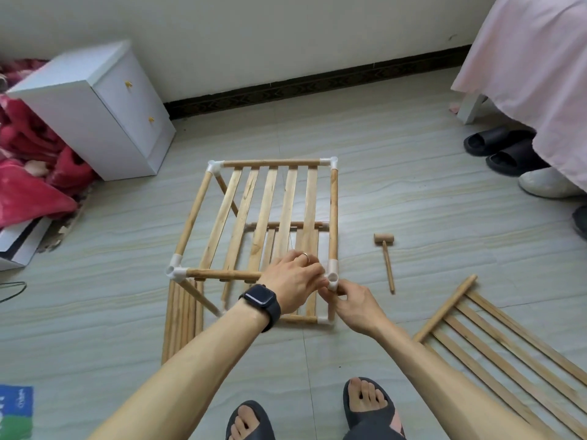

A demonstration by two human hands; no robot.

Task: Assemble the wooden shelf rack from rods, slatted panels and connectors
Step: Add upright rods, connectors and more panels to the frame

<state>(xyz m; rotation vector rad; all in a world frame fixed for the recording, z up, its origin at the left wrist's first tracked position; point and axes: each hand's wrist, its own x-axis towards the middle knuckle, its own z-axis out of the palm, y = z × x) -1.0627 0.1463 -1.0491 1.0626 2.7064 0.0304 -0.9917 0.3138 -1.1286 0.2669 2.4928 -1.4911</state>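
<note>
Head view: shelf rack (270,198) stands on the floor (413,185), top slats running away from the viewer. At its near-right corner, left hand (292,277) grips the front rod (222,275); right hand (355,304) pinches the white connector (332,276).

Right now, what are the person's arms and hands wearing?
No sleeves are in view. The left hand has a black smartwatch with a dark band on its wrist and a thin ring on one finger. The right hand wears nothing.

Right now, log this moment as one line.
rack: part-built | left hand: grips front rod | right hand: pinches connector | mallet: on floor
</note>
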